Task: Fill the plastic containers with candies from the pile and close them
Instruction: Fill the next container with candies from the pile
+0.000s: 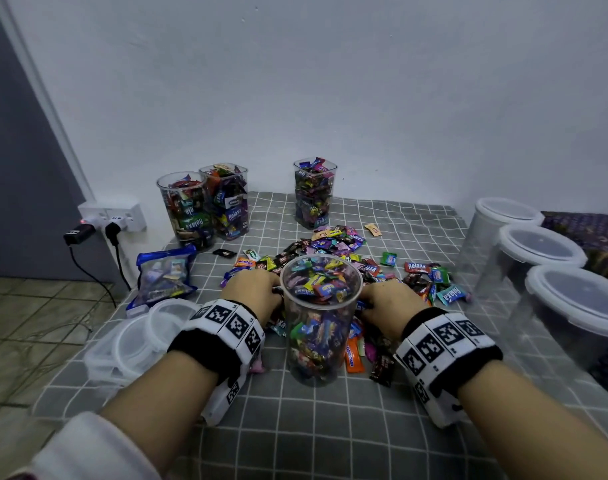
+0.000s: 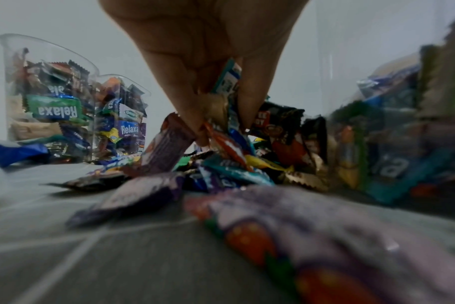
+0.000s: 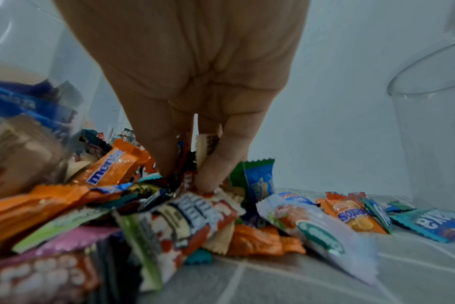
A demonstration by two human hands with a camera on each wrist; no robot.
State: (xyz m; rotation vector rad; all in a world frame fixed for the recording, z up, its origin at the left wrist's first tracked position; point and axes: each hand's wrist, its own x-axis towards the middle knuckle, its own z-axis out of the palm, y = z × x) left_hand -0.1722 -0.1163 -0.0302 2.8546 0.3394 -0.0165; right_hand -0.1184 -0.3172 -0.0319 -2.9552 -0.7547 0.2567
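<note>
A clear round container (image 1: 316,327), nearly full of wrapped candies, stands open in front of me on the checked cloth. The candy pile (image 1: 333,247) spreads behind and around it. My left hand (image 1: 252,292) is down in the pile left of the container; in the left wrist view its fingers (image 2: 192,115) pinch several candies (image 2: 225,102). My right hand (image 1: 387,303) is in the pile on the container's right side, and its fingers (image 3: 216,164) curl round several candies (image 3: 187,164).
Three filled, lidless containers (image 1: 205,206) (image 1: 314,192) stand at the back by the wall. Loose lids (image 1: 136,341) and a blue candy bag (image 1: 165,275) lie at the left. Three lidded containers (image 1: 541,251) line the right edge. A wall socket (image 1: 112,216) with plugs is at the left.
</note>
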